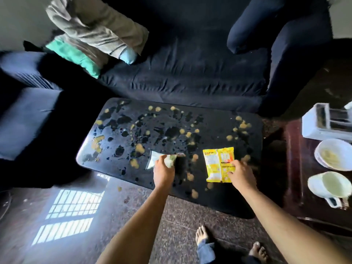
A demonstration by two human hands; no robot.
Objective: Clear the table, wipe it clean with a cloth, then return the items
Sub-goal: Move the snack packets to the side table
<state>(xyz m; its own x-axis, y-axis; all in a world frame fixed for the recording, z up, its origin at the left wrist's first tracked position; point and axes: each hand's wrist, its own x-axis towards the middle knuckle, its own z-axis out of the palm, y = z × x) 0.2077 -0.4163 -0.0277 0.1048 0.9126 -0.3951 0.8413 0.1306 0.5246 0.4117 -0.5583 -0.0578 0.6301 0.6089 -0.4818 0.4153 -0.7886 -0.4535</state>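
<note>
Along the near edge of the glossy black table [224,199], spattered with yellow blobs and hemmed by a dark sofa [190,77] behind, the right hand [242,174] pinches a flat yellow packet [217,164] by its right edge. The left hand [163,172] grips a crumpled pale wrapper [170,160] over a clear pouch [153,159].

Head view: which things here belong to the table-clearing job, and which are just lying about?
Job: black spattered glossy table; yellow printed plastic packet, touched by right grip; clear plastic pouch; crumpled pale wad in left grip; white round bowl and white mug on brown side table, perhaps cleared already.
Lying about: dark blue fabric sofa; teal cushion; grey striped cloth.
</note>
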